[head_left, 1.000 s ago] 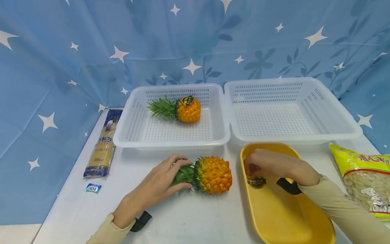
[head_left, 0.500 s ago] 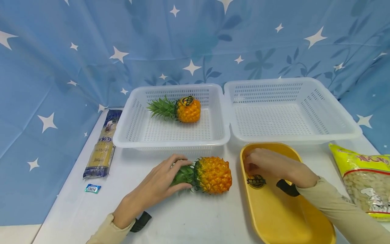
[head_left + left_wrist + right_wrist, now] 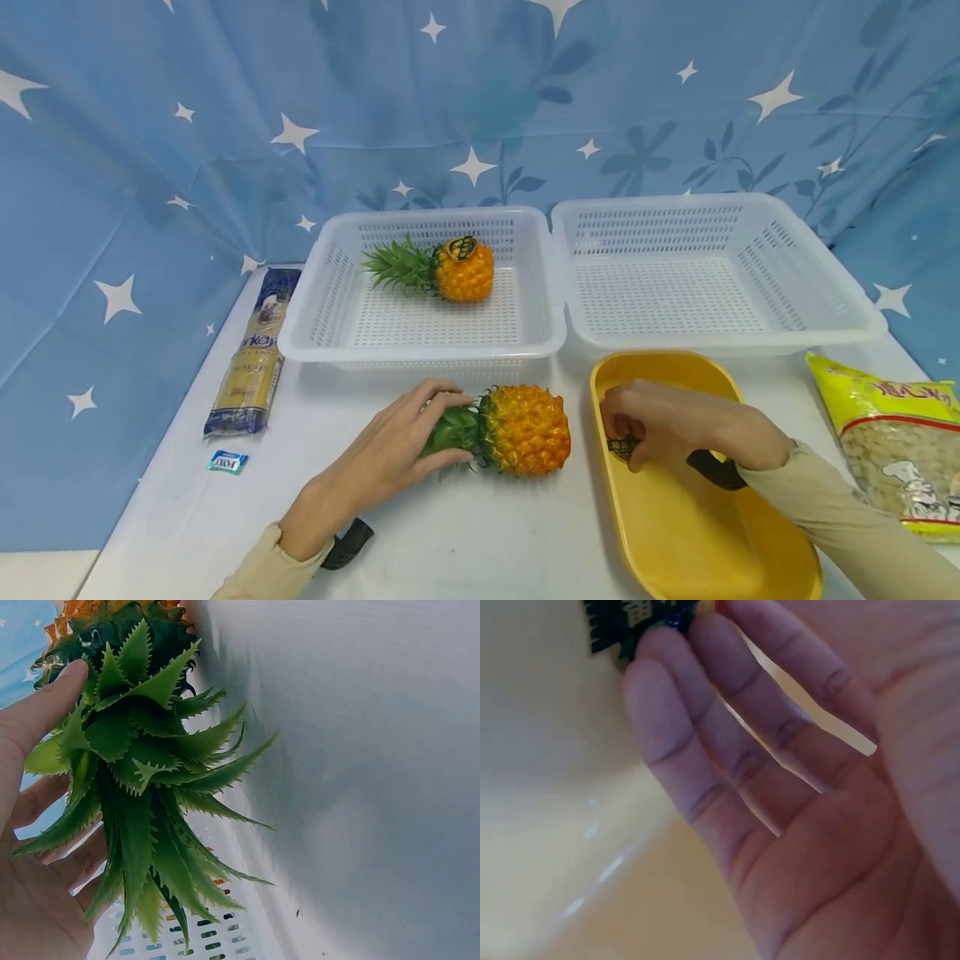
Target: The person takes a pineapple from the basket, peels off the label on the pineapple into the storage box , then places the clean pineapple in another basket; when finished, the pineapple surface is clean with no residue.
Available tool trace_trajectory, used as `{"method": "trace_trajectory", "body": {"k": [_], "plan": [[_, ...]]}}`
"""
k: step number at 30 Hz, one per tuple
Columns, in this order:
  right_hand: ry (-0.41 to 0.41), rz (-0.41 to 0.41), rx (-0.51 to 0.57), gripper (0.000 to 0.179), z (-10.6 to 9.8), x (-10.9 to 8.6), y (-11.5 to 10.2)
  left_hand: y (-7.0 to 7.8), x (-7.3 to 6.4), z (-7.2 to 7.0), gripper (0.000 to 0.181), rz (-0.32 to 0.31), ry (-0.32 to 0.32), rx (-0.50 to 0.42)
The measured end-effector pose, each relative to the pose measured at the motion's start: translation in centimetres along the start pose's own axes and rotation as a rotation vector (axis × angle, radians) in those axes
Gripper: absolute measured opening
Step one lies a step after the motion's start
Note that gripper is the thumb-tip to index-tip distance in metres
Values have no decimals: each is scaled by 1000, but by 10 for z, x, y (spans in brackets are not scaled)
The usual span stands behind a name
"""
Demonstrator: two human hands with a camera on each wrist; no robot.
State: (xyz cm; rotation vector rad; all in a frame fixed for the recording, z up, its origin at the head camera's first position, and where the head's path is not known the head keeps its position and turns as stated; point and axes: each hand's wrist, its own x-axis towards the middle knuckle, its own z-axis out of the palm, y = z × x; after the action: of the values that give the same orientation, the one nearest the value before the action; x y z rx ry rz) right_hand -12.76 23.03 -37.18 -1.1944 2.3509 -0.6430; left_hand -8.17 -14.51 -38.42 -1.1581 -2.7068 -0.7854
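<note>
Curving round the leafy crown (image 3: 453, 432) of the near pineapple (image 3: 528, 429), the left hand (image 3: 390, 442) holds it between thumb and fingers on the white surface (image 3: 465, 542). Right of it, inside the far end of the yellow tray (image 3: 697, 525), the right hand (image 3: 667, 421) touches a black label (image 3: 619, 450) with bent fingers; whether it grips, I cannot tell.

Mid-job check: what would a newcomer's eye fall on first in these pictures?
Probably the knobbly orange pineapple with spiky green leaves, lying on its side on the white tabletop, the left hand round its leaves. Next, the bright yellow oblong tub on the right, the right hand inside it. Behind, a second orange pineapple with a black label lies in the left of two white perforated plastic baskets.
</note>
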Motion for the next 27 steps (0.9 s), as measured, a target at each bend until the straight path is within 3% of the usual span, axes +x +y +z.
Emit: {"method": "trace_trajectory", "body": {"k": [4,8,11,14,19,23,27], "plan": [[-12,27,-48,40,-6,-6,-10,0,1,0,60,8,-2,-5],[5,69,-116,28,-22,-16,-31,0,2,0,60,21,-1,0],[72,36,-226,20,-35,-18,-51,1,1,0,60,28,4,9],[156,-51,-303,22,-41,-11,-72,1,0,0,60,31,10,15],[156,-171,-307,39,-39,12,-94,1,-2,1,59,39,19,23],[85,-182,-301,65,-30,30,-99,2,-4,2,59,56,34,34],[7,-141,-277,92,-23,43,-98,4,-5,3,60,71,49,40]]}}
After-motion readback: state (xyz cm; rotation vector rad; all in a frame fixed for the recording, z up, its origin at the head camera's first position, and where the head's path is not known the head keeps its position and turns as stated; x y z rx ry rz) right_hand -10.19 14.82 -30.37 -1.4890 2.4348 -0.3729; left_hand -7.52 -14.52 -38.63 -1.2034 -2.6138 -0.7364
